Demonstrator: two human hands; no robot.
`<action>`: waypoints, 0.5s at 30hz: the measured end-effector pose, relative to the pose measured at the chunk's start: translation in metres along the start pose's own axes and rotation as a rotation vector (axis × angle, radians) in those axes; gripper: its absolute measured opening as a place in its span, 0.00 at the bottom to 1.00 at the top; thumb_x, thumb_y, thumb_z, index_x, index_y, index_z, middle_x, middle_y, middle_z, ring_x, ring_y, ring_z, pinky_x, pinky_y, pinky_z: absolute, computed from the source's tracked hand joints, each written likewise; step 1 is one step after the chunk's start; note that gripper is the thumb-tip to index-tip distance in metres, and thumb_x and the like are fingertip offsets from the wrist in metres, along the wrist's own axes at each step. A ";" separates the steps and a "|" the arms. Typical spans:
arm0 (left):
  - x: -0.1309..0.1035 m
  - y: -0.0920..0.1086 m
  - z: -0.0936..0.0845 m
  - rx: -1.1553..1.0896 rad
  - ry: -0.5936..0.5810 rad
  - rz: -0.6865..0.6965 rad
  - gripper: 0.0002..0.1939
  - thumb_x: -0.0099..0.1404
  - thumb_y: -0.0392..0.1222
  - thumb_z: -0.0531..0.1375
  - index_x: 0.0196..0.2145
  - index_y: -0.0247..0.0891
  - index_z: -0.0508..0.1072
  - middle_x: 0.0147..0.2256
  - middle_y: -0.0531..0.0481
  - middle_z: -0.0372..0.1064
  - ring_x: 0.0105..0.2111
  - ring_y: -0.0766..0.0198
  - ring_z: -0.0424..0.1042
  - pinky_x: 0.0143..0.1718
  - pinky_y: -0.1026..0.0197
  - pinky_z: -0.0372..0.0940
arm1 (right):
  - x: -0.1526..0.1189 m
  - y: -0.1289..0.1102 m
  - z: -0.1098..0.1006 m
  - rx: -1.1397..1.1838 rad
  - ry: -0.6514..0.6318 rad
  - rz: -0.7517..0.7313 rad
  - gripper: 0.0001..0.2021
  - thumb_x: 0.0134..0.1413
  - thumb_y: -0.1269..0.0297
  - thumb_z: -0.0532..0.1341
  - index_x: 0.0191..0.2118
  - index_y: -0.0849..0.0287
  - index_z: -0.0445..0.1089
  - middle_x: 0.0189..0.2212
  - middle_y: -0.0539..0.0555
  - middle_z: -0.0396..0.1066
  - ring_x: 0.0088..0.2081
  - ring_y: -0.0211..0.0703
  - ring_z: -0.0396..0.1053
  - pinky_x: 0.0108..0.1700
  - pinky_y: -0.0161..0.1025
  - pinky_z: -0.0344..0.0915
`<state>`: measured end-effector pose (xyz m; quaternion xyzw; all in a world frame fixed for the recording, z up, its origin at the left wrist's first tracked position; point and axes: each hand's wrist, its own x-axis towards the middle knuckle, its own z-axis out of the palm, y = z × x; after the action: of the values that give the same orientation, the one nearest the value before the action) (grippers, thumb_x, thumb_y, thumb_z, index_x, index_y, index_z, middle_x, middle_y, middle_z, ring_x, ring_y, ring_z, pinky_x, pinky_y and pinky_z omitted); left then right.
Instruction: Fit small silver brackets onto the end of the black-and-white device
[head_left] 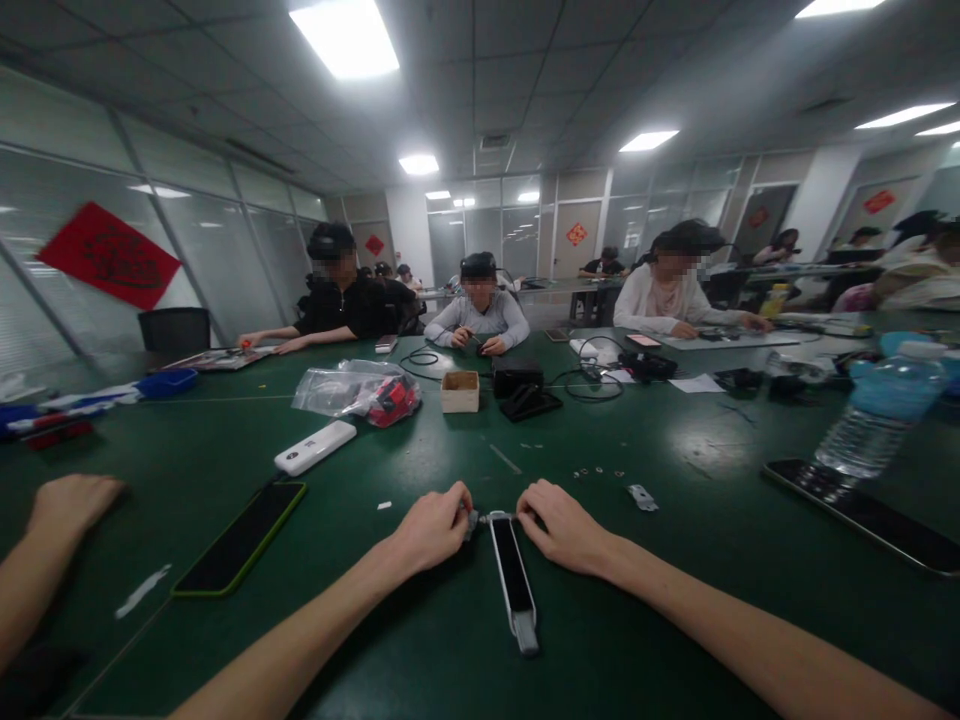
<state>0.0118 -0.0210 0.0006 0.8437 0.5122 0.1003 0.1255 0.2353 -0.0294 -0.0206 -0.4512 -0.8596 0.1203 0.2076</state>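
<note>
From where I stand, the slim device (513, 570), white-edged with a long black face, lies flat on the green table (420, 640), between the person's two hands and pointing away from them. Its far end sits level with the fingertips; the rest runs toward the near edge, free of both hands. The left hand (431, 530) is just left of that far end, its grip drawn together on a small grey piece (471, 524), mostly hidden by the fingers. The right hand (562, 525) is just right of the same end, thumb and fingers curled close; I cannot tell whether its grip is clamped on anything, or whether it touches the device.

Farther off to the right lie a crumpled silvery bit (642, 497) and a short row of tiny pieces (598, 471). To the left are a phone with a green rim (240, 540) and, beyond it, a white oblong case (315, 447). Another person's hand (71, 500) rests at the far left. Beyond the hands stand a small open box (460, 392) and a clear plastic bag (330, 388); a water bottle (862, 430) stands on the right.
</note>
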 end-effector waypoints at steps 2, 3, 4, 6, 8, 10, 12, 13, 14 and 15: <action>0.000 0.002 0.002 -0.047 0.009 -0.055 0.07 0.63 0.35 0.49 0.38 0.38 0.66 0.27 0.51 0.71 0.28 0.61 0.71 0.28 0.65 0.58 | -0.001 -0.002 -0.001 -0.008 -0.001 0.010 0.09 0.59 0.66 0.51 0.34 0.60 0.67 0.32 0.54 0.67 0.33 0.41 0.62 0.36 0.40 0.62; 0.000 0.002 0.003 -0.077 0.020 -0.071 0.07 0.63 0.35 0.49 0.37 0.38 0.66 0.27 0.51 0.71 0.28 0.61 0.71 0.27 0.65 0.58 | -0.002 -0.004 -0.002 -0.014 -0.004 0.014 0.09 0.59 0.66 0.51 0.34 0.60 0.67 0.32 0.54 0.67 0.33 0.41 0.62 0.36 0.40 0.61; 0.000 0.002 0.005 -0.102 0.034 -0.079 0.07 0.63 0.34 0.49 0.37 0.37 0.66 0.27 0.51 0.71 0.28 0.62 0.72 0.27 0.65 0.58 | -0.002 -0.005 -0.002 -0.021 -0.007 0.019 0.09 0.59 0.65 0.51 0.34 0.60 0.67 0.32 0.54 0.67 0.33 0.41 0.62 0.36 0.40 0.61; 0.001 0.000 0.008 -0.136 0.063 -0.072 0.07 0.63 0.34 0.49 0.36 0.37 0.66 0.27 0.51 0.71 0.28 0.62 0.72 0.27 0.65 0.58 | -0.003 -0.009 -0.004 -0.041 -0.014 0.025 0.09 0.59 0.66 0.51 0.33 0.60 0.67 0.32 0.55 0.67 0.33 0.41 0.62 0.36 0.40 0.61; 0.002 -0.001 0.011 -0.147 0.082 -0.045 0.07 0.64 0.35 0.49 0.36 0.37 0.66 0.26 0.51 0.71 0.27 0.63 0.71 0.27 0.66 0.58 | -0.004 -0.012 -0.005 -0.063 -0.021 0.025 0.09 0.58 0.67 0.51 0.33 0.60 0.67 0.31 0.55 0.67 0.33 0.42 0.62 0.36 0.40 0.60; 0.002 -0.003 0.013 -0.136 0.083 -0.010 0.07 0.65 0.36 0.49 0.36 0.37 0.66 0.25 0.52 0.70 0.26 0.63 0.71 0.27 0.66 0.58 | -0.004 -0.014 -0.005 -0.084 -0.022 0.020 0.08 0.58 0.68 0.51 0.33 0.60 0.67 0.31 0.55 0.68 0.33 0.42 0.62 0.37 0.39 0.60; 0.002 -0.004 0.012 -0.114 0.076 0.031 0.07 0.65 0.37 0.49 0.37 0.38 0.65 0.25 0.52 0.70 0.25 0.63 0.70 0.27 0.65 0.58 | -0.004 -0.014 -0.006 -0.090 -0.022 0.017 0.08 0.57 0.68 0.51 0.33 0.61 0.68 0.31 0.55 0.68 0.33 0.42 0.62 0.36 0.39 0.60; 0.002 -0.004 0.010 -0.103 0.068 0.060 0.06 0.65 0.38 0.49 0.37 0.38 0.65 0.25 0.52 0.70 0.25 0.63 0.70 0.27 0.65 0.58 | -0.004 -0.014 -0.006 -0.086 -0.022 0.018 0.09 0.58 0.68 0.51 0.34 0.61 0.68 0.31 0.55 0.68 0.33 0.42 0.62 0.36 0.39 0.60; 0.002 -0.005 0.008 -0.093 0.057 0.091 0.06 0.65 0.38 0.49 0.38 0.38 0.65 0.25 0.52 0.70 0.25 0.63 0.70 0.27 0.65 0.58 | -0.004 -0.014 -0.006 -0.083 -0.022 0.021 0.09 0.58 0.68 0.51 0.34 0.61 0.68 0.31 0.55 0.68 0.33 0.42 0.62 0.36 0.39 0.60; 0.001 -0.005 0.006 -0.081 0.043 0.123 0.06 0.65 0.39 0.49 0.38 0.38 0.64 0.26 0.52 0.70 0.26 0.63 0.70 0.28 0.65 0.59 | -0.004 -0.014 -0.007 -0.080 -0.022 0.024 0.09 0.58 0.68 0.51 0.34 0.61 0.68 0.31 0.55 0.68 0.33 0.42 0.62 0.36 0.39 0.60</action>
<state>0.0098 -0.0180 -0.0066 0.8654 0.4576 0.1465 0.1423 0.2301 -0.0404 -0.0103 -0.4679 -0.8606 0.0935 0.1784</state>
